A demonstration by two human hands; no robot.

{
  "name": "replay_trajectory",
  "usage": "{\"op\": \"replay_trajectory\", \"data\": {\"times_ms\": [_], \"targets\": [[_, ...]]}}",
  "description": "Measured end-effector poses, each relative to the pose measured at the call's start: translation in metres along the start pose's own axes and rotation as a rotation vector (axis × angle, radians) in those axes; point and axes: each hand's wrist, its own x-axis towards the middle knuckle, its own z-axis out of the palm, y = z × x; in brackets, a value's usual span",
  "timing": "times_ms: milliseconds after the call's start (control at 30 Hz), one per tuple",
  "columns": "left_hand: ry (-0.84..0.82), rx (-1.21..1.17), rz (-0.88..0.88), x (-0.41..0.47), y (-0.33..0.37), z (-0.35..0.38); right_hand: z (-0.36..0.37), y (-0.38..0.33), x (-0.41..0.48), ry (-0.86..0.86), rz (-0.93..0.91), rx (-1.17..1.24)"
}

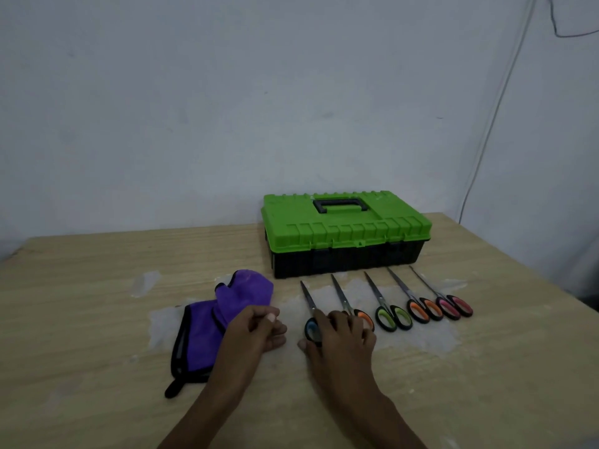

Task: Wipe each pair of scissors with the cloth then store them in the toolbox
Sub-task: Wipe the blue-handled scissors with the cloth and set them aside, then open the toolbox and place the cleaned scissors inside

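Observation:
Several pairs of scissors lie in a row on the wooden table point(97, 286), blades pointing toward the toolbox point(346, 234). The toolbox has a green lid and a black base, and it is closed. My right hand point(343, 335) is closed over the handle of the leftmost, blue-handled scissors point(310, 327), which lie flat on the table. To their right lie an orange-handled pair point(364, 315), a green-handled pair point(393, 319), another orange pair point(424, 309) and a pink pair point(453, 306). The purple cloth point(207, 328) lies crumpled at the left. My left hand point(256, 328) rests curled at the cloth's right edge, holding nothing.
The table's far edge meets a pale wall just behind the toolbox. A thin cable point(492, 124) hangs down the wall at the right. Pale worn patches mark the tabletop under the scissors and the cloth.

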Motion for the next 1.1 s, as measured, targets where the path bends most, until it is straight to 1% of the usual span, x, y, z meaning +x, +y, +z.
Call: {"op": "replay_trajectory", "data": {"times_ms": [167,333,433,500,567,633,700,767,800,867,900,967,1100], "targets": [[-0.022,-0.066,-0.023,0.002,-0.004,-0.003,0.000,0.001,0.001,0.036,0.025,0.009],[-0.015,-0.061,-0.022,0.004,-0.005,-0.003,0.005,0.002,0.001,0.019,0.039,-0.017],[-0.025,-0.010,0.015,0.003,-0.003,-0.006,0.003,-0.002,0.003,0.014,0.040,-0.007],[-0.020,0.015,0.038,0.002,0.001,-0.009,0.002,-0.008,0.003,0.032,0.018,-0.003],[0.004,0.048,0.069,0.002,0.005,-0.015,0.001,-0.017,0.005,0.060,-0.055,0.055],[0.059,0.180,0.170,0.003,0.007,-0.024,0.004,-0.029,0.009,0.001,-0.172,0.155],[0.117,0.424,0.345,0.008,0.005,-0.036,0.010,-0.045,0.014,-0.067,-0.276,0.248],[0.145,0.631,0.475,0.014,-0.001,-0.050,0.016,-0.062,0.017,-0.119,-0.326,0.288],[0.142,0.705,0.499,0.018,-0.005,-0.056,0.017,-0.070,0.017,-0.141,-0.336,0.277],[0.116,0.815,0.480,0.020,-0.012,-0.067,0.020,-0.081,0.016,-0.165,-0.353,0.248],[0.097,0.856,0.463,0.018,-0.014,-0.071,0.022,-0.085,0.016,-0.160,-0.367,0.246],[0.081,0.925,0.483,0.018,-0.021,-0.078,0.022,-0.090,0.014,-0.147,-0.395,0.273],[0.122,1.028,0.507,0.015,-0.027,-0.089,0.024,-0.095,0.011,-0.168,-0.427,0.365]]}}
